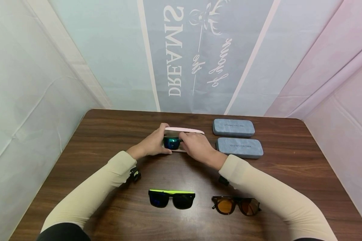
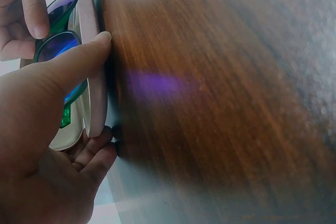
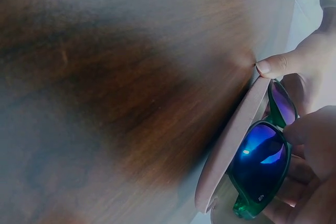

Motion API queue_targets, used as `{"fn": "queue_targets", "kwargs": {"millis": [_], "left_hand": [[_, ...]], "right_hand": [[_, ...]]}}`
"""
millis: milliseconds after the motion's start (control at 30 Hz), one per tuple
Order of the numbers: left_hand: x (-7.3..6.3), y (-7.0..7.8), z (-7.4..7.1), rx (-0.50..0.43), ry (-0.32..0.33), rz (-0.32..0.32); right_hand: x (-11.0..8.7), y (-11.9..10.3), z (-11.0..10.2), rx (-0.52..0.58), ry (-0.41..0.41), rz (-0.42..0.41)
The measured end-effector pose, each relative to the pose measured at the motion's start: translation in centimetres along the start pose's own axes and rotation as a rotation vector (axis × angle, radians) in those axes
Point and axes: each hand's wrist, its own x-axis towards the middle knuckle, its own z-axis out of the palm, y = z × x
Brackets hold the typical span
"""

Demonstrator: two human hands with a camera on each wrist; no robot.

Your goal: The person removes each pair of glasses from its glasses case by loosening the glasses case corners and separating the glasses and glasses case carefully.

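An open pale pink glasses case (image 1: pixel 185 130) stands near the back of the table, its lid raised on the far side. My left hand (image 1: pixel 152 142) grips the case's left end, with the thumb along the near edge in the left wrist view. Between the hands are dark green-framed sunglasses (image 3: pixel 261 156) with mirrored blue lenses, at the mouth of the case. The right hand (image 1: pixel 199 147) pinches their frame near the bridge; its other fingers are partly hidden. Whether the sunglasses touch the case's inside, I cannot tell.
Two closed grey-blue glasses cases (image 1: pixel 233 128) lie right of the hands. Nearer are black sunglasses with a lime-green edge (image 1: pixel 172 199) and amber-lensed sunglasses (image 1: pixel 236 205), the latter beside the right sleeve. A printed cloth (image 1: pixel 199 60) hangs behind the wooden table (image 1: pixel 108 130).
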Motion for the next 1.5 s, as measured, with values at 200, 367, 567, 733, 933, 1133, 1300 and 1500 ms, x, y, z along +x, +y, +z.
{"fn": "queue_targets", "kwargs": {"millis": [200,367,567,733,933,1133,1300,1500], "left_hand": [[0.0,-0.2,0.1,0.002,0.005,0.009],[0.0,-0.4,0.2,0.003,0.006,0.021],[-0.2,-0.3,0.1,0.006,0.008,0.015],[-0.2,-0.1,0.1,0.007,0.007,0.009],[-0.2,-0.2,0.1,0.005,0.009,0.014],[0.0,-0.3,0.2,-0.005,0.005,0.012],[0.0,-0.4,0.2,-0.001,0.008,0.015],[0.1,-0.5,0.3,0.012,0.02,0.01]], "right_hand": [[-0.1,0.0,0.2,0.012,0.008,0.002],[-0.2,-0.2,0.2,0.027,0.018,-0.005],[-0.2,-0.4,-0.1,0.031,0.023,-0.012],[-0.2,-0.3,-0.3,0.039,0.029,-0.025],[-0.3,-0.2,-0.6,0.059,0.024,-0.025],[-0.4,-0.1,-0.7,0.079,0.005,0.007],[-0.4,-0.1,-0.9,0.101,-0.015,0.042],[-0.4,0.1,-1.4,0.121,-0.02,0.069]]}}
